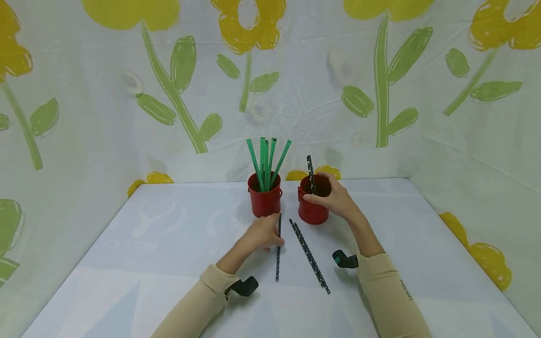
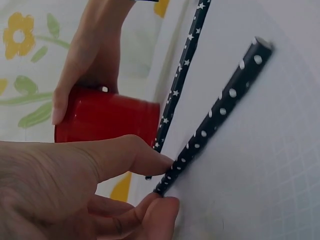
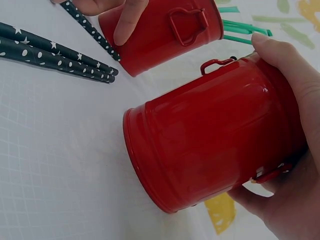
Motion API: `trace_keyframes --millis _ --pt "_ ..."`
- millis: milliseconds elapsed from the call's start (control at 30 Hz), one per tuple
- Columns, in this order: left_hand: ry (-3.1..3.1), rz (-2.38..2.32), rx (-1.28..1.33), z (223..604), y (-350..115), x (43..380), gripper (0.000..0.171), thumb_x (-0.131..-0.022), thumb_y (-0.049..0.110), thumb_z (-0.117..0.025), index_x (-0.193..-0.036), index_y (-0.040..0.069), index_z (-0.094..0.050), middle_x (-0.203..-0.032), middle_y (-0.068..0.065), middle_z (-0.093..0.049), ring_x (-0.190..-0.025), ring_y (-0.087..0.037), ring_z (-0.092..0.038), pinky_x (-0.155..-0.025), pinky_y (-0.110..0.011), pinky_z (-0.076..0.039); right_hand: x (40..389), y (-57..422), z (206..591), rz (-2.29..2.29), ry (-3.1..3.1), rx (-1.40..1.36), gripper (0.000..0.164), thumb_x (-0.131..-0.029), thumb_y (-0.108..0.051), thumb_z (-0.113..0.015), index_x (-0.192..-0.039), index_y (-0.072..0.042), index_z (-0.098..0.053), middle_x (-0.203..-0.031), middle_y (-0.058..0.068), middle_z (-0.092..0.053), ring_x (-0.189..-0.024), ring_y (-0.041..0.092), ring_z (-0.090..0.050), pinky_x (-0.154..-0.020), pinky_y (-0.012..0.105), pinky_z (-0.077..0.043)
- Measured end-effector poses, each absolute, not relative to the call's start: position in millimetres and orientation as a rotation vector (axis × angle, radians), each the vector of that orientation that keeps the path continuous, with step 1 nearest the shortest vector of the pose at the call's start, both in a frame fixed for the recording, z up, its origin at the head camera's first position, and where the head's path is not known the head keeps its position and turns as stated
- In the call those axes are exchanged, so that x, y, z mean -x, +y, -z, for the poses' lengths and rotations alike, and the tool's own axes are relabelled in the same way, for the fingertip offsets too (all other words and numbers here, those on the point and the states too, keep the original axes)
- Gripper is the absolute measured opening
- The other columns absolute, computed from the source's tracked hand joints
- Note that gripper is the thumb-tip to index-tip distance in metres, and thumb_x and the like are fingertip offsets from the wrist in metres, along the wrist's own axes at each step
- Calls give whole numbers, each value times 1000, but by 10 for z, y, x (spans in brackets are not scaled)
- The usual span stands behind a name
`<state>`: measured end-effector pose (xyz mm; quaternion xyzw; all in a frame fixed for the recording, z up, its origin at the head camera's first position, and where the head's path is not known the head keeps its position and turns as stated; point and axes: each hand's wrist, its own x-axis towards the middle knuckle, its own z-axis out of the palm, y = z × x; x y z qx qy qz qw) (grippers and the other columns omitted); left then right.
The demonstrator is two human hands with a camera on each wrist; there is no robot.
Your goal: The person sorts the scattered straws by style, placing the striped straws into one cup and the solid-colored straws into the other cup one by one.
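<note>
My left hand (image 1: pixel 261 234) pinches a thin black straw with white dots (image 1: pixel 277 265) between thumb and fingers, near its far end. The straw lies along the white tabletop, as the left wrist view (image 2: pixel 220 107) also shows. With my right hand (image 1: pixel 340 199) I grip a red bucket (image 1: pixel 313 215) around its rim. Black patterned straws (image 1: pixel 311 174) stand inside that bucket. Between the hands, black straws (image 1: pixel 310 255) with stars and dots lie side by side on the table.
A second red bucket (image 1: pixel 265 203), holding several green straws (image 1: pixel 270 162), stands at the back, left of the gripped one. Dark camera mounts (image 1: pixel 245 286) sit on both wrists. A flower-printed white curtain (image 1: pixel 296 94) hangs around the table (image 1: pixel 177 234).
</note>
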<state>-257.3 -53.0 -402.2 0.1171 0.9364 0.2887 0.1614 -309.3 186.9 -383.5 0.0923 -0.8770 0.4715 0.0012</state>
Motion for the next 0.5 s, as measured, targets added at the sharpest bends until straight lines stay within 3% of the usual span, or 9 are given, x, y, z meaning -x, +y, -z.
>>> trace_keyframes --millis 500 --pt "2657 -856 -341 4033 -557 2585 64 -81 13 -79 -138 5 -51 -80 -2 -64 -53 -13 -63 -50 -22 -54 3111 1872 3839 -1469 -2768 -277 94 -77 -54 -77 -150 -22 -27 -146 9 -44 -134 32 -41 -100 56 -50"
